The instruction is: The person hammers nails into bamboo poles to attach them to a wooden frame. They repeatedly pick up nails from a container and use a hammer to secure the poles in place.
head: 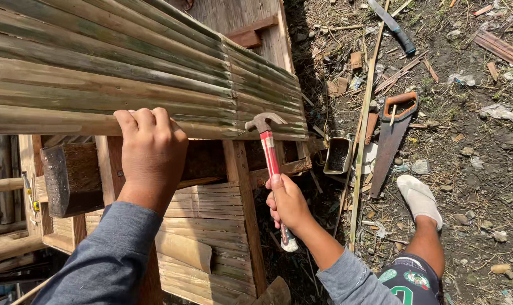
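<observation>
Head view shows the hammer (272,164) in the right hand (287,202). Its fingers wrap tight around the lower part of the red handle, so the metal head stands up high. The head touches the edge of the bottom bamboo slat (53,120), right at the spot where the slat lies over a wooden post (242,209). Holding the handle low gives the hammer a long reach.

Off to the side of that grip, the left hand (152,152) curls its fingers over the same slat and presses down on it. This looks like it keeps the slat flat and steady near the hammer. More bamboo slats (126,51) lie side by side above it, like a roof or wall.

Below the left hand, a thick dark wooden block (70,178) sticks out from the frame. On the far side of the hammer grip, down on the messy ground, lie a hand saw (393,133), a small dark tin (338,155) and a long thin bamboo stick (362,130). The person's foot in a white shoe (419,199) stands close by.
</observation>
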